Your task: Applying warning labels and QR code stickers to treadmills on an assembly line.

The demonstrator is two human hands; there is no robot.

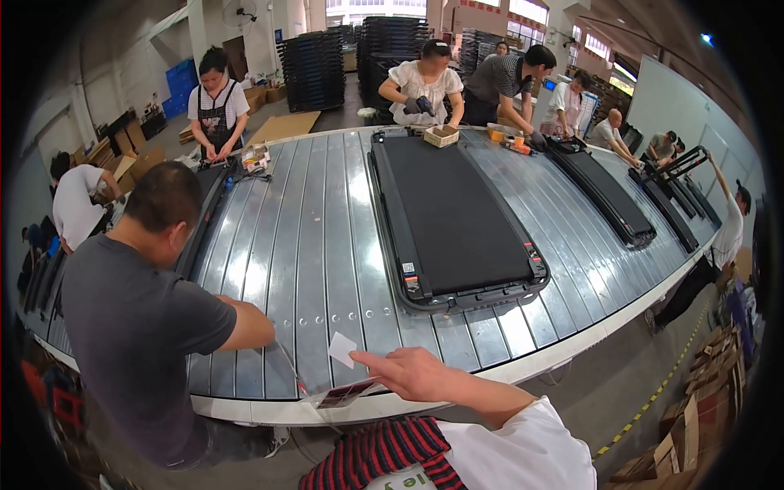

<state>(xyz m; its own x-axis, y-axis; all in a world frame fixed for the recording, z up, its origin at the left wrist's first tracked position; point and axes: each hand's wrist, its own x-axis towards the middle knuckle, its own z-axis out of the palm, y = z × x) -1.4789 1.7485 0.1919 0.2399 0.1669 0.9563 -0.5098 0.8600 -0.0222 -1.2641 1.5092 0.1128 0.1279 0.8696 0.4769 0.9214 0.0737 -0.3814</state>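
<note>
My right hand (pixel 406 374) reaches in from the lower right over the near edge of the metal-slatted conveyor table (pixel 306 245). Its index finger and thumb pinch a small, white square piece of paper or label (pixel 341 349) at the corner, tilted above the slats. Below the hand, at the table's edge, lies something dark and reddish (pixel 347 394) that I cannot make out. My left hand does not show. Beyond my hand, a black treadmill base (pixel 457 216) with a flat belt lies lengthwise across the table.
A co-worker in a dark grey shirt (pixel 135 327) leans over the table close on my left. Another black base (pixel 600 188) lies farther right. Several people work along the far side, near a small parts box (pixel 441 135). Flattened cardboard (pixel 694 416) is stacked at lower right.
</note>
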